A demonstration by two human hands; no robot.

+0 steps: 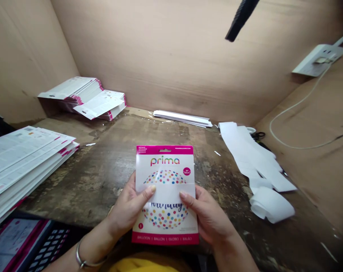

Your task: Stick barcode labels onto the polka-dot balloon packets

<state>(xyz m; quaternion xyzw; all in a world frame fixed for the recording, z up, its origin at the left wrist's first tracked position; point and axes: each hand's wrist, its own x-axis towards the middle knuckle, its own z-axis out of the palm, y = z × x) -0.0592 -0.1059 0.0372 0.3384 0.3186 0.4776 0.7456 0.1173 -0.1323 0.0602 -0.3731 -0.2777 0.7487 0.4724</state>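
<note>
Your left hand [128, 206] and right hand [208, 217] grip a pink-edged white card balloon package [165, 162] between them, over a worn wooden bench [103, 151]. A stack of white leaflets [26, 166] lies beyond your left hand, curled white paper strips [259, 170] beyond your right.

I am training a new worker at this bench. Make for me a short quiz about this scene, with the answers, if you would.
1. What brand name is printed on the balloon card held by the left hand and the right hand?
2. True or false: a metal bangle circles the left wrist.
3. On which side of the card lies the white paper roll? A) left B) right

Key: 1. prima; 2. true; 3. B
</note>
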